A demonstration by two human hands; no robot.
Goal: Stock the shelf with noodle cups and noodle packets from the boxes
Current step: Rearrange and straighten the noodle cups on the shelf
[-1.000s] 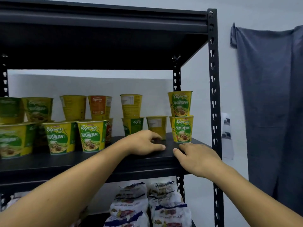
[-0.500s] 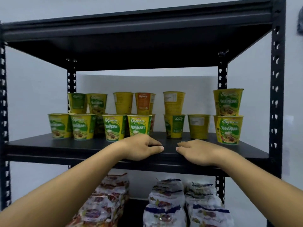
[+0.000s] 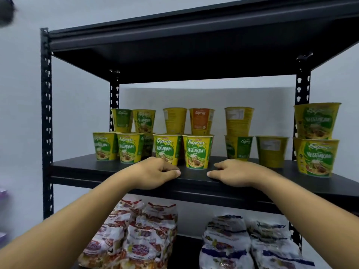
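- Black metal shelf board (image 3: 77, 168) took both hands at its near edge. The left hand (image 3: 155, 172) and right hand (image 3: 237, 173) rested there with fingers together and loosely curled, thumbs pointing at each other, nothing in either.
- Noodle cups (image 3: 197, 151) stood across that board in two tiers: tapered tubs, narrow at the base, with glossy yellow-and-green printed walls.
- Noodle packets (image 3: 143, 235) lay heaped on the level below, soft crinkly plastic pillows, red print on the left and blue-printed packets (image 3: 229, 239) on the right.
- Risk, as I judged it: the left knuckles sat just in front of the nearest cups, so a careless push forward could knock one into the stack behind.
- Those narrow bases looked tippy. The stacked pair at the right end (image 3: 316, 121) stood near the board's side edge, and a jolt to the frame could topple the upper cup.
- No boxes were in view.
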